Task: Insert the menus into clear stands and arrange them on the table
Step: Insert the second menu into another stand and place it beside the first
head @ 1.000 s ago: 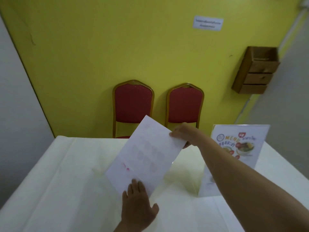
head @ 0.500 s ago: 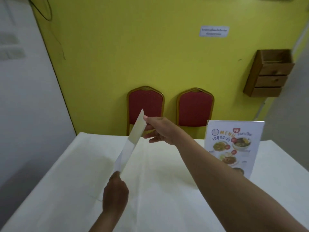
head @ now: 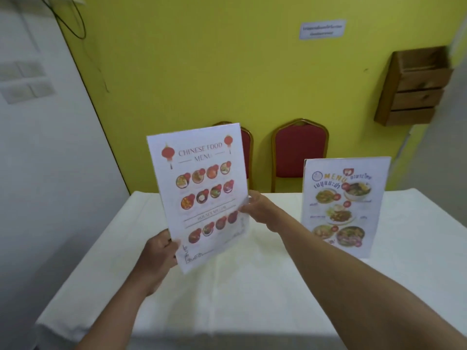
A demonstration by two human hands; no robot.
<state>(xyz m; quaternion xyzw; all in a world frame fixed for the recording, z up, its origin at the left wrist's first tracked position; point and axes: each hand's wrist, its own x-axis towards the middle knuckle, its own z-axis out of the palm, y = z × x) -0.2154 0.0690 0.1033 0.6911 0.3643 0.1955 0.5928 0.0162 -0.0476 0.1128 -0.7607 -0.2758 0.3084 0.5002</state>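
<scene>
I hold a white Chinese food menu (head: 202, 193) upright above the table, its printed side facing me. My left hand (head: 158, 253) pinches its lower left corner. At the sheet's right edge, about halfway down, my right hand (head: 257, 208) grips it. A second menu (head: 343, 205), with Thai writing and dish photos, stands upright in a clear stand at the right of the white-clothed table (head: 252, 286). I cannot tell whether the Chinese menu is in a stand.
Two red chairs with gold frames (head: 299, 152) stand behind the table against a yellow wall. A wooden wall box (head: 414, 87) hangs at the upper right. A grey wall runs along the left.
The sheet has turned from its blank back, through edge-on, to its printed face toward me. It has risen upright, and both hands shifted along its edges.
</scene>
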